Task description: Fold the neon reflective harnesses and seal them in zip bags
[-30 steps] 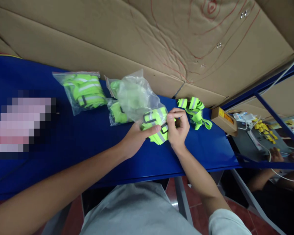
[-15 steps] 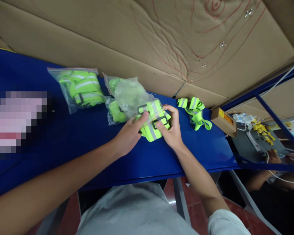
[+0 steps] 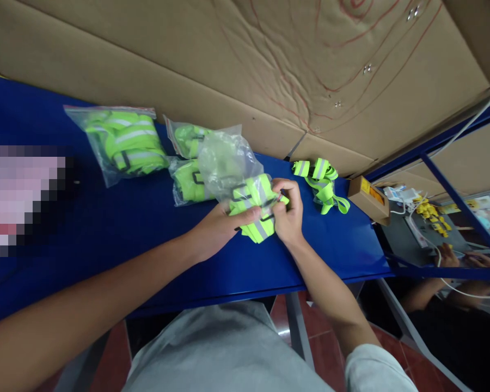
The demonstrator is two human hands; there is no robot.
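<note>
Head view landmark: the strap bundle (image 3: 259, 231), bright green with grey bands and black buckles, held up over the blue table (image 3: 330, 256).
Left hand (image 3: 217, 227): grasping the strap bundle's left side, thumb across its front.
Right hand (image 3: 289, 215): fingers curled, gripping the strap bundle's right edge.
Clear bag (image 3: 228, 158): spreads from the strap bundle's far side; how much it encloses, I cannot tell.
Packed bag (image 3: 126, 141): well left of the strap bundle, beyond it.
Loose straps (image 3: 325, 188): right of the strap bundle.
Small box (image 3: 367, 200): farther right of it.
</note>
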